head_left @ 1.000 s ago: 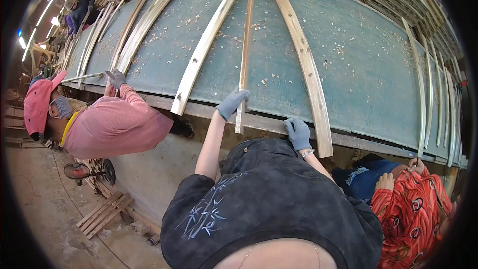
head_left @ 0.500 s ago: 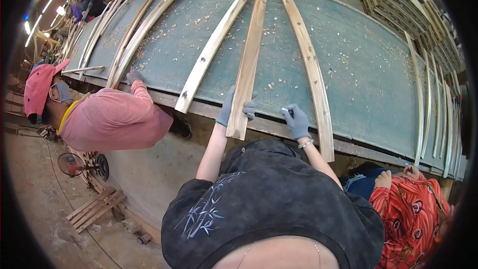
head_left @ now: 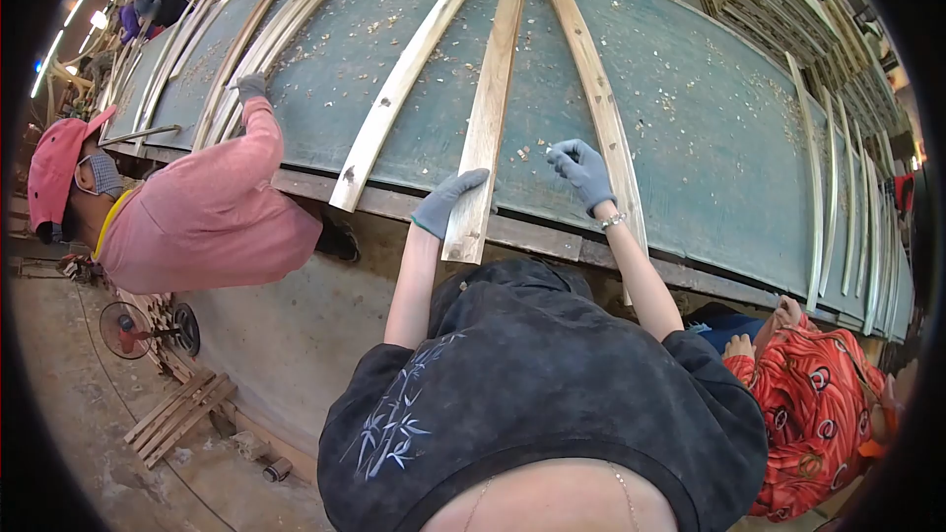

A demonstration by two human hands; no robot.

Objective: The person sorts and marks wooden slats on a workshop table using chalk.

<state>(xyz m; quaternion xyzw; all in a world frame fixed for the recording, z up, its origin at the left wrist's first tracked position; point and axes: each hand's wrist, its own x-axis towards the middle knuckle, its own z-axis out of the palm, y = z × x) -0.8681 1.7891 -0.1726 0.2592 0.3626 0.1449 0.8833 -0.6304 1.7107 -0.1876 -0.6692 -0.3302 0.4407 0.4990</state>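
My gloved left hand point(head_left: 450, 201) is wrapped round the near end of a long wooden board point(head_left: 493, 108), its thumb lying over the top face. The board points away from me across the blue-green table point(head_left: 709, 138). My gloved right hand point(head_left: 581, 173) is raised over the table between that board and a knotted board point(head_left: 594, 79) on the right. Its fingers are bent together round a small pale thing that I cannot make out. To the left lies a pale board point(head_left: 394, 94) with dark knots.
A person in a pink cap point(head_left: 187, 207) reaches over boards on the left. Another person in a red patterned top point(head_left: 813, 404) sits at the lower right. Thin strips point(head_left: 833, 197) lie at the table's right end. Stacked wood point(head_left: 769, 10) stands behind. A fan point(head_left: 123, 330) stands lower left.
My left hand now shows over the board's top face. My right hand has moved up, farther over the table. The pink-capped person's hand has reached farther forward. The whole view has shifted slightly.
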